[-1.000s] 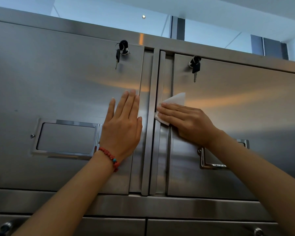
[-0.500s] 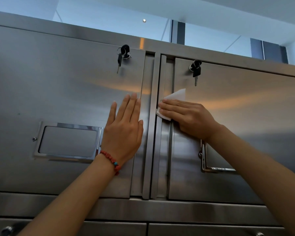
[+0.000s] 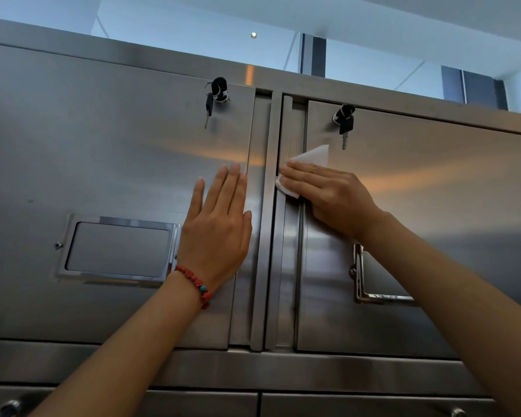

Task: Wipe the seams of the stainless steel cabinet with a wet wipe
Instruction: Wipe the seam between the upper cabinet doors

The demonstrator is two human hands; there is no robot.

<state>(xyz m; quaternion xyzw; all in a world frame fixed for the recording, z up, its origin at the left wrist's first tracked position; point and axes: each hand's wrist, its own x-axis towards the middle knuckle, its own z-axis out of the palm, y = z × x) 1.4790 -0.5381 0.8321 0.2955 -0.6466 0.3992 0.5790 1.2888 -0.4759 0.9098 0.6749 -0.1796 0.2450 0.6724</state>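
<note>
Head view: right hand [image 3: 328,197] flat, pressing wet wipe [image 3: 312,159] on cabinet [image 3: 103,145] centre seam [image 3: 272,236]; left hand [image 3: 215,233] flat beside seam, holding nothing; two keys.

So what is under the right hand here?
A white wet wipe lies under the right hand, pressed flat against the cabinet's centre seam. Its corners stick out above and below the fingers; the rest is covered.

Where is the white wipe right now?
The wet wipe is under the right hand, pressed on the middle seam, just below the right door's key.
</note>
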